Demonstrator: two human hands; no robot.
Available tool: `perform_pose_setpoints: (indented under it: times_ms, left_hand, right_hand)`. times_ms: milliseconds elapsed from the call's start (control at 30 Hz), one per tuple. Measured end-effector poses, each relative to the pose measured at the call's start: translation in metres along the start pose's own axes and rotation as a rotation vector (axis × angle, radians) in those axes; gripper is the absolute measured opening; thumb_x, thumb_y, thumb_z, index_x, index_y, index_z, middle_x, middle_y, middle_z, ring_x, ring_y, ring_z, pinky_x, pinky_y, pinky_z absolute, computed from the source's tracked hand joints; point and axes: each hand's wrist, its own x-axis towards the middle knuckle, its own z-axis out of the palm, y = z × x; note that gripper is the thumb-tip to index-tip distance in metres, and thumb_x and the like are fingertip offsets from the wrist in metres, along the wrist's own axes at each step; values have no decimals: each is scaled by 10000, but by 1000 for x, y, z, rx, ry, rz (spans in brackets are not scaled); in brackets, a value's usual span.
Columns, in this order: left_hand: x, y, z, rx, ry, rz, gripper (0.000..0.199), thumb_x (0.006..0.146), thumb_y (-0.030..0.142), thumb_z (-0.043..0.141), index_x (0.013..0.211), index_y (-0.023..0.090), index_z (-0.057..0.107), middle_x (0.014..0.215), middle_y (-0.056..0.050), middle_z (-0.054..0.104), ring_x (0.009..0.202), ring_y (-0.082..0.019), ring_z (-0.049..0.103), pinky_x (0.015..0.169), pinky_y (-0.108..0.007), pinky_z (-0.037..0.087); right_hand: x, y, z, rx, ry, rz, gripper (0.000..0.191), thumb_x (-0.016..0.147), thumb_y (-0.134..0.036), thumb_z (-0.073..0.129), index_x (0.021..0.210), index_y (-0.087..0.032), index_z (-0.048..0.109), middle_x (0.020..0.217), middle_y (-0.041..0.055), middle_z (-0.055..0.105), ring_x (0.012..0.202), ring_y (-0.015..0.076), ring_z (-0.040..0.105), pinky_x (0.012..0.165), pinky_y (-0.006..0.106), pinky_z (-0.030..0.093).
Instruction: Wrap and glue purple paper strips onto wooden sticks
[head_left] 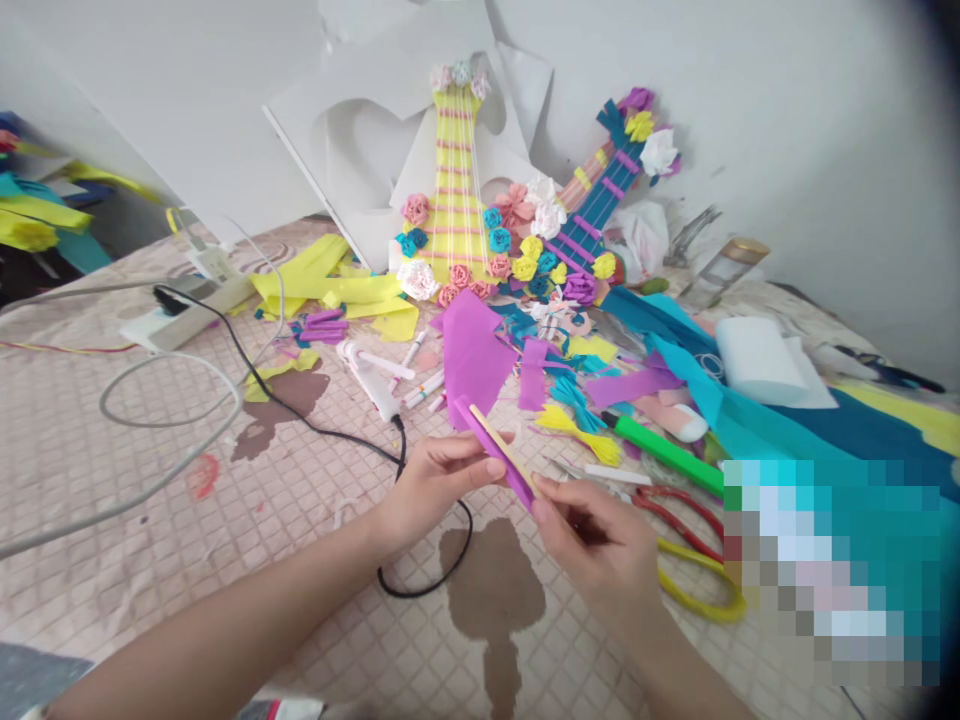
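Between my hands is a flat wooden stick (501, 446) with purple crepe paper (474, 350) along its edge; the paper's wide sheet spreads away beyond my fingers. My left hand (442, 488) pinches the paper and stick near the middle. At the near end of the stick, my right hand (592, 525) is closed on it with thumb and fingers. A white glue gun (369, 380) lies on the table left of the purple sheet. Behind it stands a yellow paper guitar (456, 200) with strings and paper flowers, and a blue one (592, 225) leans to its right.
A white power strip (184, 312) and looping cables lie at left. Red-handled scissors (679, 515), a green tube (667, 452), a yellow ring (705, 590) and a white roll (757, 360) are at right. Yellow paper strips (315, 280) and scraps surround the guitars. A blurred patch covers the lower right.
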Motion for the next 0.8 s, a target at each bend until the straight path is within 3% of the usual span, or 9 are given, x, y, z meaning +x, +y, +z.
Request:
perform_pose_setpoints:
  times_ms: [233, 600, 800]
  left_hand:
    - [0, -2, 1, -44, 25, -27, 145, 671, 270, 729, 785, 184, 754, 1029, -72, 694, 874, -208, 636, 836, -350, 497]
    - [0, -2, 1, -54, 20, -29, 154, 673, 260, 729, 808, 191, 752, 996, -61, 704, 815, -181, 638, 835, -347, 493]
    - [0, 0, 1, 2, 21, 4, 147, 672, 259, 728, 806, 205, 756, 768, -35, 718, 802, -189, 634, 833, -347, 489]
  right_hand:
    - [-1, -3, -1, -35, 13, -2, 123, 785, -200, 559, 766, -196, 680, 485, -23, 550, 393, 96, 439, 360, 218, 359]
    - [0, -4, -2, 33, 1, 44, 97, 768, -175, 576, 763, -211, 666, 478, -41, 513, 403, 94, 419, 363, 206, 339]
    - [-4, -8, 1, 25, 80, -19, 114, 764, -177, 576, 808, -229, 667, 490, -49, 490, 387, 85, 351, 367, 225, 289]
